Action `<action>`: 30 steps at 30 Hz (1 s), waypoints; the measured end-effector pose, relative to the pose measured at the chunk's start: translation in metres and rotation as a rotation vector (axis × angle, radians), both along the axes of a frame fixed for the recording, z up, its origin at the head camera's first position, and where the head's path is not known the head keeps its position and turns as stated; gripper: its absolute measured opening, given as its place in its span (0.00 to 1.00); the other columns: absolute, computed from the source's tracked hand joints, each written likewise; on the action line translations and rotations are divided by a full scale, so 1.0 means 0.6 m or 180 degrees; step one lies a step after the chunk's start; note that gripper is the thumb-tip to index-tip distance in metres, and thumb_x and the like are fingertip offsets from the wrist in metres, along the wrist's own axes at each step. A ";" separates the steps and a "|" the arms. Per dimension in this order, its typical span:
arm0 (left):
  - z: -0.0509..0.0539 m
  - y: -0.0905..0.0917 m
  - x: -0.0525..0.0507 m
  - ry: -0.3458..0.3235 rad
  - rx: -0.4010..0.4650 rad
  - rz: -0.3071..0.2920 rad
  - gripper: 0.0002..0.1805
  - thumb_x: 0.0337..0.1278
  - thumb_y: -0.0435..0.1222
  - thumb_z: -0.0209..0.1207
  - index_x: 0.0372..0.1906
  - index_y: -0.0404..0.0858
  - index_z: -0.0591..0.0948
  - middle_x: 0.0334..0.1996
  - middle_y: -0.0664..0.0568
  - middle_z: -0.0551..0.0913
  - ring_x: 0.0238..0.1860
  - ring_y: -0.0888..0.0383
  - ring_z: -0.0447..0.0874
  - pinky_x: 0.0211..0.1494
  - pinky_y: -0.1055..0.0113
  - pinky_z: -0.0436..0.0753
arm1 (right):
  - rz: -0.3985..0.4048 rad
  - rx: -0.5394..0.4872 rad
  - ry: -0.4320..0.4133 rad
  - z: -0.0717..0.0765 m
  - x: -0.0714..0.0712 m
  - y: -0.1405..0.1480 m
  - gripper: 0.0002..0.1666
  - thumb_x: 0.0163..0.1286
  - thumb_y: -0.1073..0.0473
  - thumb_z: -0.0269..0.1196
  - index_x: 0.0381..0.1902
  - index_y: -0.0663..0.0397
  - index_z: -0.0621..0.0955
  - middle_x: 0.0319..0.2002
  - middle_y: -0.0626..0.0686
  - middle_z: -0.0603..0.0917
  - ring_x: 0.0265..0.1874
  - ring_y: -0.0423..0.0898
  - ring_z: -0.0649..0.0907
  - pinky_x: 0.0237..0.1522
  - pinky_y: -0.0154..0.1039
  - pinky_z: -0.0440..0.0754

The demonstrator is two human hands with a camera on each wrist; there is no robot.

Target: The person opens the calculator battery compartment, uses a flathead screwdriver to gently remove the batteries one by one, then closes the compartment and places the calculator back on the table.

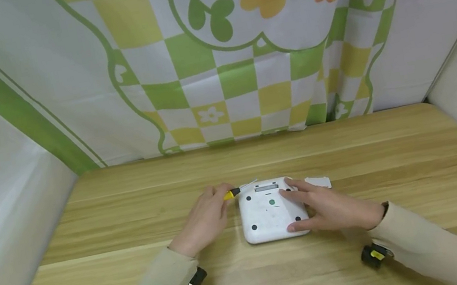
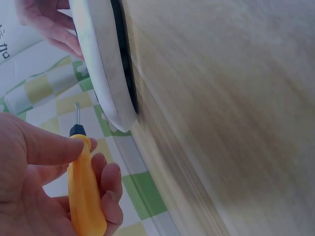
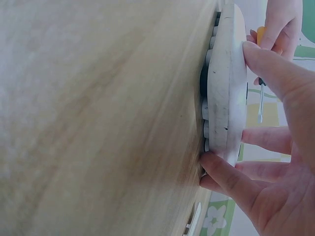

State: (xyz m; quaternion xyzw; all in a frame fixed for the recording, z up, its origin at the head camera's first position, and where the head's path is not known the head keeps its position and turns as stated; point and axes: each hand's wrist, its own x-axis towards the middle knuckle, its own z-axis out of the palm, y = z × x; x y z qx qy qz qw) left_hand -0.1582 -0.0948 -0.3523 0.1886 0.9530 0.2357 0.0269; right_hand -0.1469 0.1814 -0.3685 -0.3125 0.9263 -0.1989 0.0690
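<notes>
A white calculator (image 1: 269,219) lies face down on the table, its dark round feet and open battery slot (image 1: 266,187) facing up. Keys show along its underside in the right wrist view. My left hand (image 1: 207,217) grips a screwdriver (image 2: 84,184) by its yellow handle, thumb near the black collar. Its thin metal shaft points over the calculator's far left corner, and the left wrist view shows the tip apart from the casing. My right hand (image 1: 331,203) holds the calculator's right side, thumb on the back and other fingers spread around the far edge.
A small white cover (image 1: 319,182) lies on the wooden table (image 1: 128,201), just right of the calculator. Behind the table's far edge hangs a green and yellow checked curtain (image 1: 240,79). Straps with small devices sit at both wrists.
</notes>
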 end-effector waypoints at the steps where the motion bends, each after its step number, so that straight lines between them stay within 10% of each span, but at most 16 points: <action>1: 0.000 0.001 0.000 0.0020 -0.0022 -0.0015 0.19 0.65 0.29 0.53 0.60 0.40 0.73 0.37 0.44 0.76 0.28 0.56 0.69 0.30 0.66 0.71 | 0.0005 0.0001 0.0004 0.000 0.000 0.000 0.48 0.61 0.33 0.62 0.69 0.58 0.67 0.72 0.65 0.59 0.65 0.62 0.69 0.59 0.54 0.73; 20: 0.011 -0.003 -0.004 0.0180 -0.0203 -0.0133 0.24 0.55 0.23 0.58 0.58 0.39 0.76 0.43 0.46 0.81 0.45 0.48 0.79 0.52 0.53 0.77 | 0.0044 -0.0005 0.0058 -0.001 -0.003 0.000 0.48 0.61 0.35 0.62 0.68 0.60 0.67 0.71 0.66 0.59 0.64 0.63 0.71 0.57 0.53 0.75; 30: 0.024 -0.003 -0.007 0.0384 -0.0527 -0.0292 0.31 0.42 0.16 0.57 0.54 0.42 0.77 0.34 0.47 0.80 0.35 0.52 0.77 0.40 0.59 0.77 | 0.0044 -0.0016 0.0054 -0.001 -0.001 0.000 0.47 0.61 0.35 0.62 0.69 0.59 0.67 0.72 0.66 0.59 0.65 0.62 0.70 0.58 0.53 0.75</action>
